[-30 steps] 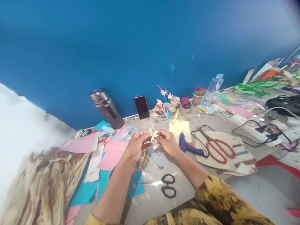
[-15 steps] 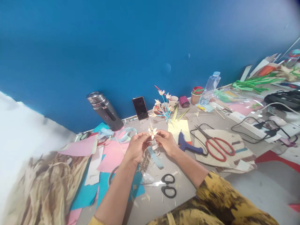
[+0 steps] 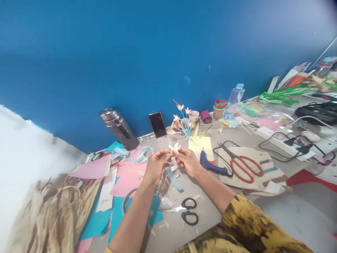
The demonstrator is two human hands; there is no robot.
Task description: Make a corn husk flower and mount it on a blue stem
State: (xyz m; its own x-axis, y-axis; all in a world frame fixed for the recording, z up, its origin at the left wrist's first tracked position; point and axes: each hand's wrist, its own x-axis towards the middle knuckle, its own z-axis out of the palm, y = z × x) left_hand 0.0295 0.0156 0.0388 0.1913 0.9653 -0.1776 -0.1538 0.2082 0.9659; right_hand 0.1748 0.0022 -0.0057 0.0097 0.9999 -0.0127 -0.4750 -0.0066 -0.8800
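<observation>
Between my two hands is a small cream flower [image 3: 174, 148] with pointed petals, raised a little over the table. My left hand [image 3: 156, 164] pinches it from the left, and the fingers of my right hand [image 3: 187, 160] are closed on its right side. The fingers hide its underside. Just beyond it stand similar cream flowers [image 3: 181, 123] on blue and red stems. Below my hands lie a light blue strip [image 3: 174, 179], pale scraps and black-handled scissors [image 3: 190, 211]. A blue glue gun [image 3: 211, 165] rests to the right of my right hand.
Red-handled scissors [image 3: 246, 168] lie on a beige cloth at right, near a power strip [image 3: 284, 143]. A dark flask [image 3: 119, 128], a phone [image 3: 157, 124] and a clear bottle [image 3: 233, 102] stand along the blue wall. Dried husks [image 3: 58, 211] heap at the left.
The flower has turned in my fingers, its petals now pointing more upward and sideways than toward me. Both hands stay close together around it. The view has shifted slightly.
</observation>
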